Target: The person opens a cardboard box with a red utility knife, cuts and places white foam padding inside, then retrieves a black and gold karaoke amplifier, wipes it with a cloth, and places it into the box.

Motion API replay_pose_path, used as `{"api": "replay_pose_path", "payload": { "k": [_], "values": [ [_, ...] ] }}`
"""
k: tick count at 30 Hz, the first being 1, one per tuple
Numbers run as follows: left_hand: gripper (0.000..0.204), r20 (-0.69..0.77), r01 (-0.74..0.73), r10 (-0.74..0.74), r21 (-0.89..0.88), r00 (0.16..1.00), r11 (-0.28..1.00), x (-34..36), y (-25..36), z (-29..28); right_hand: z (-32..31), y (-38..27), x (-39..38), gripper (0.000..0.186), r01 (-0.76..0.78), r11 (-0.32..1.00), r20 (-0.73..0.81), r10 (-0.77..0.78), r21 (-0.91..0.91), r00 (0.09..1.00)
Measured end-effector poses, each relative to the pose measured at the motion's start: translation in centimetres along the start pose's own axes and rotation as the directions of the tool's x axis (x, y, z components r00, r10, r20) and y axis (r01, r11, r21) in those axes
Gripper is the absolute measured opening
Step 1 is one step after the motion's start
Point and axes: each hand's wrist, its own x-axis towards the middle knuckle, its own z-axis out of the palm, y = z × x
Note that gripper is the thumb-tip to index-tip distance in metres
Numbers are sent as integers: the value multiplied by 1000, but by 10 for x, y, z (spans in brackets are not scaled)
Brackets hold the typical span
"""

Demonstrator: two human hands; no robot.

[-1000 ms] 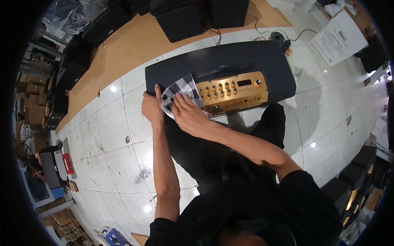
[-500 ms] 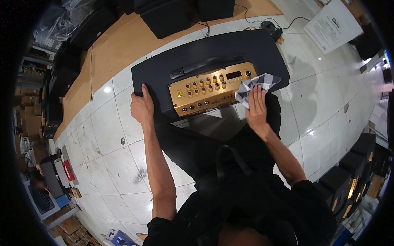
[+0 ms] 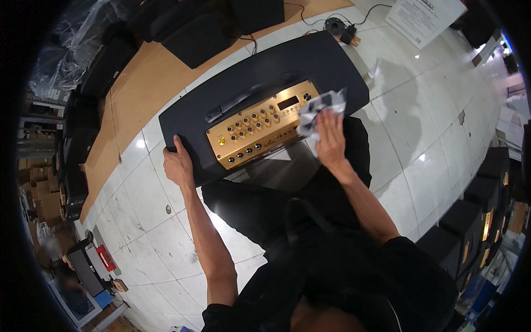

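Observation:
A black speaker amplifier [image 3: 265, 67] stands in front of my legs, with a carrying handle [image 3: 238, 104] on its top. Set into the top is a gold control panel [image 3: 260, 123] bearing several knobs, a small dark display and a lit yellow light. My left hand [image 3: 179, 167] grips the amplifier's left end, thumb on the upper face and fingers over the side. With its fingers pressed together, my right hand [image 3: 332, 143] holds a crumpled grey and white checked cloth [image 3: 322, 105] against the panel's right end. The cloth covers part of that end.
More black speaker cabinets [image 3: 196, 41] line brown cardboard at the far left. Cables with a black round part [image 3: 335, 25] lie beyond the amplifier. A white carton [image 3: 426, 22] stands far right; gold-panelled amplifiers [image 3: 462, 227] sit at right. Another person works at lower left.
The amplifier and both hands appear further left and more tilted in the view. My right hand and the cloth have shifted slightly on the panel's right end; the left keeps its grip.

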Motion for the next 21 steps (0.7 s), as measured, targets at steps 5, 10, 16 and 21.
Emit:
{"api": "replay_pose_path", "payload": {
  "k": [5, 10, 16, 21],
  "values": [
    [79, -12, -11, 11, 4, 1000, 1000, -2, 5, 2, 6, -15, 8, 56, -239, 964, -130, 253, 115, 959],
    [79, 3, -20, 20, -5, 1000, 1000, 0, 2, 3, 5, -86, 12, 45, 4, 962, 77, -26, 272, 997],
    [79, 26, 3, -3, -13, 1000, 1000, -1, 4, -3, -21, -21, 34, 39, -169, 985, -36, 167, -47, 985],
    [79, 3, -7, 7, -6, 1000, 1000, -2, 9, 1, 1, -63, 23, 39, -23, 975, -32, 31, 220, 999]
  ]
}}
